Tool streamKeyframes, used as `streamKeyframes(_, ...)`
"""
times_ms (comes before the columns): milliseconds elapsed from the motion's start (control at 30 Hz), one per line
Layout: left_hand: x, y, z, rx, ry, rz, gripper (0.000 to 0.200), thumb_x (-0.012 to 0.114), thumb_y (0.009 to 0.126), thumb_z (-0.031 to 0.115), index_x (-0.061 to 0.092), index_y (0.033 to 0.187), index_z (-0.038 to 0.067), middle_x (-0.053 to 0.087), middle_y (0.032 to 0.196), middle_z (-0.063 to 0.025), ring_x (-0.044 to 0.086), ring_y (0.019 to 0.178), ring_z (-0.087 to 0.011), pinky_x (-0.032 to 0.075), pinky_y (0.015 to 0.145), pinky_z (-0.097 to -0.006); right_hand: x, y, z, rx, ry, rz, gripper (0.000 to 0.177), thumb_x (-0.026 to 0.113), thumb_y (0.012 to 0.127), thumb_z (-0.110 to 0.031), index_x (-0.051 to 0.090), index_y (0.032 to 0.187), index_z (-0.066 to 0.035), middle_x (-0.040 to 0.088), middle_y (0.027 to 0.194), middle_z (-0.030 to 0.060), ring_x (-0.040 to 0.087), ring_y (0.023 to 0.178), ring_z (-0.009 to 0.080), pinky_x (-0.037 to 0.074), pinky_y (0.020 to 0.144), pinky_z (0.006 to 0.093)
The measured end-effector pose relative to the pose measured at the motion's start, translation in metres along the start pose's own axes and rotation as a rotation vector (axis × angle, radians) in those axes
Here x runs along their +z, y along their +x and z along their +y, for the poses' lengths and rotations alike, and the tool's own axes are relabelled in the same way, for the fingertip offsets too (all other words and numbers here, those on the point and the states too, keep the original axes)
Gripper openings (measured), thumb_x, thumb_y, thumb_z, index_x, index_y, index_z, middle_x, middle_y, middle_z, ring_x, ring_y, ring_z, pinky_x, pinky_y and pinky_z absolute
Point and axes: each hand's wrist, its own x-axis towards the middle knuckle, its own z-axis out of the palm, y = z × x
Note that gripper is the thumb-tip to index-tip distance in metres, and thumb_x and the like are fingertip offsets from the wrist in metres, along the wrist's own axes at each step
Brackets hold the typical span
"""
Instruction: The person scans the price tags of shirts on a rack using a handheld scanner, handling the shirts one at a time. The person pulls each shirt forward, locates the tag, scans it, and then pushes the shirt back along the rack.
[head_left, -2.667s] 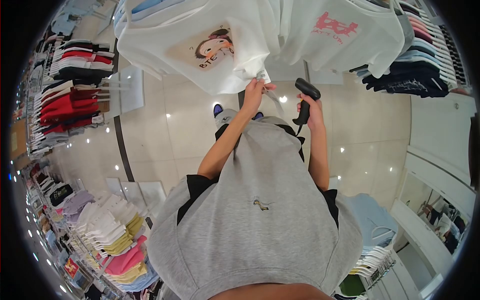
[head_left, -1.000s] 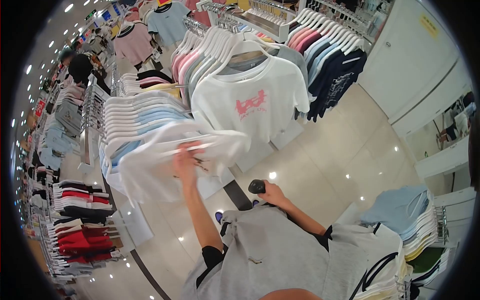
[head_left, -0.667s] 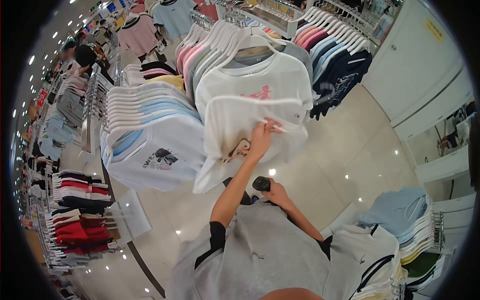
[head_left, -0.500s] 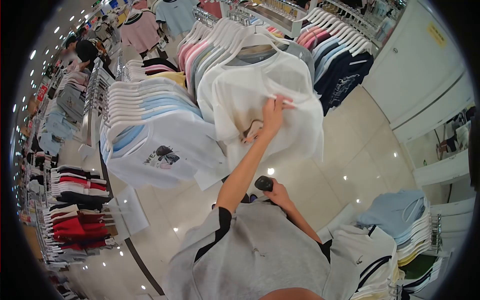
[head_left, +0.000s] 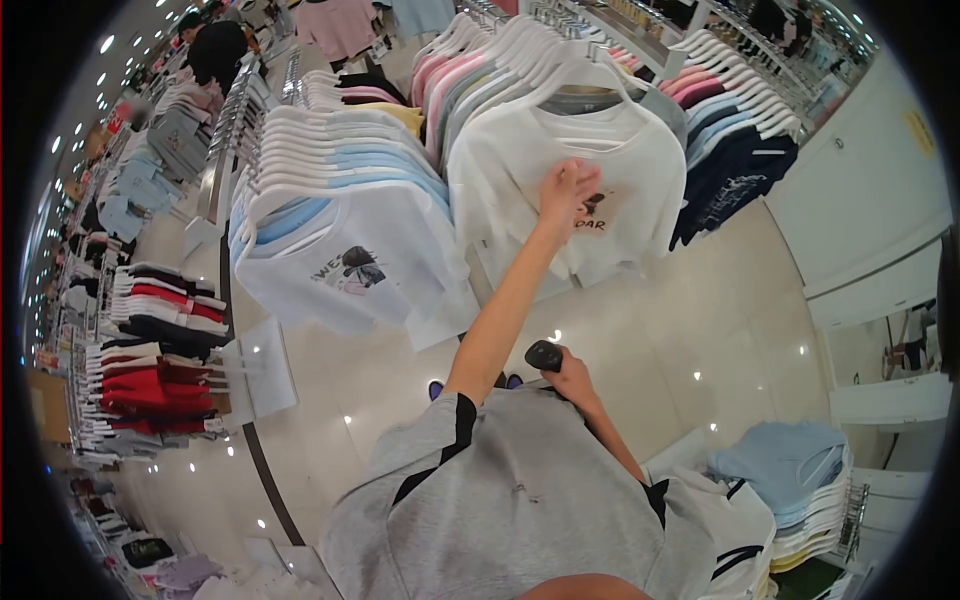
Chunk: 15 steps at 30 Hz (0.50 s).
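Note:
A white T-shirt (head_left: 500,160) with a small dark and orange print hangs on a white hanger at the front of the rack. My left hand (head_left: 568,190) rests at its chest, fingers apart and lightly bent, covering part of the print. Low in front of my body, my right hand (head_left: 572,378) is closed round a black handheld scanner (head_left: 544,355), whose rounded head sticks out. To the left of the white shirt hangs a pale T-shirt (head_left: 340,255) with a dark figure print.
Pink, grey and navy shirts crowd the rack, with a navy shirt (head_left: 735,190) at its right end. A white cabinet (head_left: 860,190) stands at the right. More garments (head_left: 780,465) hang near my right side. Red clothes (head_left: 155,385) fill a rack at left. A person (head_left: 218,50) is far back.
The white shirt was creased and swung out; now it hangs flatter and its print shows more. My left hand stays at its chest. The scanner remains in my right hand. My view has shifted.

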Motion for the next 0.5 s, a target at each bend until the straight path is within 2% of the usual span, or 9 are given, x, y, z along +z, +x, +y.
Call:
streamKeyframes(133,-0.065,-0.042,-0.003,-0.017,0.216,0.070,0.032,0.051,0.103,0.030,0.051,0.120,0.003,0.067,0.113,-0.0155,0.066,0.100,-0.0234,0.051,0.086,-0.0331,0.001,0.004,0.003,-0.056,-0.035,-0.043,0.056,0.072,0.075,-0.024,0.054,0.124,-0.002,0.069,0.095,0.0244,0.066,0.091,0.0428,0.053,0.079,0.0475)
streamKeyframes(200,-0.116,-0.059,-0.008,0.026,0.264,0.220,0.028,0.055,0.101,0.028,0.054,0.115,0.004,0.069,0.106,-0.0126,0.066,0.092,-0.0188,0.050,0.078,-0.0302,0.002,0.009,0.004,-0.096,-0.027,-0.062,0.056,0.072,0.075,-0.024,0.054,0.123,-0.002,0.069,0.094,0.0245,0.066,0.090,0.0429,0.053,0.078,0.0477)
streamKeyframes(267,-0.165,-0.076,0.006,0.206,0.318,0.374,0.022,0.058,0.099,0.023,0.055,0.112,0.006,0.069,0.099,-0.0097,0.063,0.082,-0.0148,0.050,0.073,-0.0283,0.004,0.012,0.005,-0.087,-0.055,-0.086,0.055,0.074,0.075,-0.023,0.055,0.122,-0.001,0.069,0.093,0.0231,0.067,0.089,0.0406,0.054,0.077,0.0444)
streamKeyframes(400,-0.206,-0.111,0.096,0.767,0.220,0.766,0.020,0.057,0.099,0.021,0.057,0.111,0.005,0.064,0.089,-0.0061,0.058,0.074,-0.0109,0.047,0.067,-0.0244,0.008,0.022,0.000,-0.122,-0.095,-0.157,0.054,0.074,0.075,-0.023,0.056,0.121,-0.001,0.069,0.092,0.0230,0.067,0.089,0.0405,0.054,0.077,0.0442)
streamKeyframes(500,-0.208,-0.128,0.168,0.878,0.168,0.898,0.026,0.056,0.100,0.019,0.056,0.117,0.001,0.060,0.084,-0.0014,0.054,0.074,-0.0090,0.046,0.067,-0.0243,0.014,0.029,-0.004,-0.157,-0.092,-0.211,0.054,0.073,0.075,-0.023,0.056,0.121,-0.003,0.069,0.093,0.0234,0.067,0.090,0.0415,0.053,0.077,0.0458)
